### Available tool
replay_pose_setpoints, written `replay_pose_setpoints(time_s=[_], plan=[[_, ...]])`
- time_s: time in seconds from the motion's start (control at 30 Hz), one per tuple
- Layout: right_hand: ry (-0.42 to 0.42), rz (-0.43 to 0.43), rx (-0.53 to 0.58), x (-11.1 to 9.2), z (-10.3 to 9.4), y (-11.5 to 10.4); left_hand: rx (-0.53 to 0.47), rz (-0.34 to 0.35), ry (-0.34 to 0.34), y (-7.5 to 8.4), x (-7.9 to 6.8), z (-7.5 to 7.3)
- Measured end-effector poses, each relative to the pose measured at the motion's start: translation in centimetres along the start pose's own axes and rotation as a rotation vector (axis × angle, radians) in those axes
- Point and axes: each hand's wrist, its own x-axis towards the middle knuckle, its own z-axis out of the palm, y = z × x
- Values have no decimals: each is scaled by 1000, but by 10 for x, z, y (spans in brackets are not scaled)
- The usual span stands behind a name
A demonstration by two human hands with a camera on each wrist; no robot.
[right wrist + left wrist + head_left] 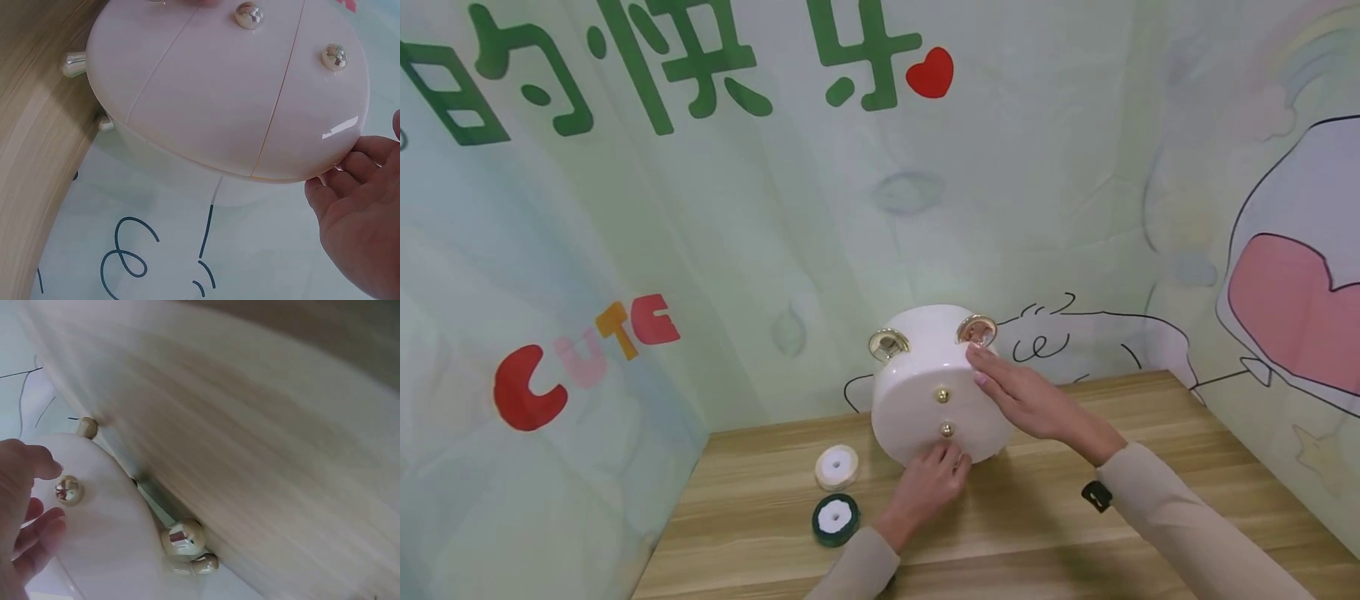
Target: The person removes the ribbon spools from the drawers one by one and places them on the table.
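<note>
Both hands on tipped white box point(936, 400): R fingers point(992, 371) flat, L fingers point(943, 462) curled, prob. pinching knob point(947, 430).

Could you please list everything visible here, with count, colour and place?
Round box: one, white with gold knobs and gold rings, tipped on its side at the back of the table.
Ribbon rolls: two, one white, one dark green, left of the box, flat on the table.
Table: one, light wood.
Backdrop: pale green, printed with cartoons and letters, behind and beside the table.
Left hand: fingers at the box's lower edge.
Right hand: fingertips on the box's upper right rim.
</note>
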Motion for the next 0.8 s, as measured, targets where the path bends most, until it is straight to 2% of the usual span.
replay_pose_setpoints(time_s=[0.23, 0.4, 0.63, 0.8], plan=[[3, -2, -1, -1, 1, 1, 68, 42, -12, 0, 0, 8], [2, -5, -4, 1, 1, 2, 105, 83, -56, -1, 1, 10], [3, -11, 1, 2, 2, 2, 107, 78, 68, 0, -1, 15], [5, -14, 2, 1, 2, 2, 111, 98, 47, 1, -1, 16]])
